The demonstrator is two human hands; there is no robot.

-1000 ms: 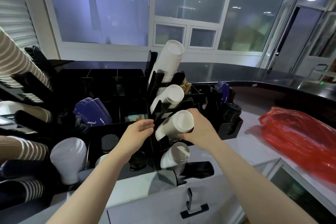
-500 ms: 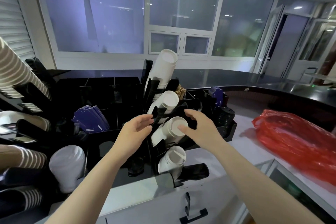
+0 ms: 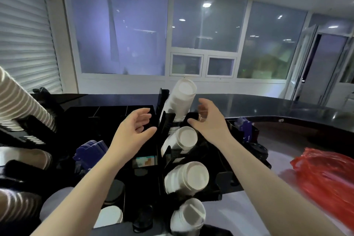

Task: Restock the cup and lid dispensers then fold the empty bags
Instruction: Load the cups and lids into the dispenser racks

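A black tiered cup dispenser (image 3: 168, 120) holds several slanted stacks of white cups. The top stack (image 3: 182, 101) stands tallest, a second stack (image 3: 182, 140) lies below it, a third stack (image 3: 188, 177) lower, and a bottom stack (image 3: 188, 216) nearest me. My left hand (image 3: 134, 128) hovers left of the dispenser with relaxed fingers and holds nothing. Just right of the top stack, my right hand (image 3: 207, 120) is open and empty, its fingertips close to the dispenser's frame. A red plastic bag (image 3: 325, 178) lies on the counter at the right.
Striped paper cups (image 3: 21, 105) fill racks on the left. Blue sleeves (image 3: 90, 151) sit in a black organizer, with white lids (image 3: 111, 216) and black lids (image 3: 258, 151) nearby. A dark curved counter (image 3: 277, 107) runs behind, with windows beyond.
My right hand let go of the third cup stack and rose beside the top stack. The left hand rose too and opened. The camera tilted upward.
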